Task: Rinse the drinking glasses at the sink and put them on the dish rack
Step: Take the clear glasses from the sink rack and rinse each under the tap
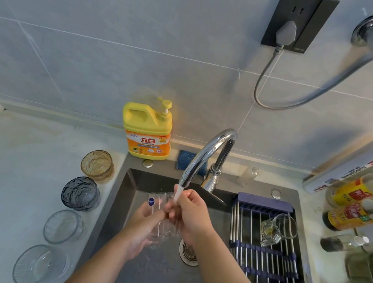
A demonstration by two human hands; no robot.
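You're mid-rinse. Your left hand (pixel 143 227) grips the glass (pixel 158 200) from below, over the sink (pixel 131 181). Your right hand (pixel 191 214) curls its fingers round it under the tap (pixel 205 154) stream. A second glass (pixel 276 230) lies on the rack (pixel 260 256); four wait on the worktop (pixel 18 176). Next, I'd judge: tip it out, carry it right, set it down clear of the other.
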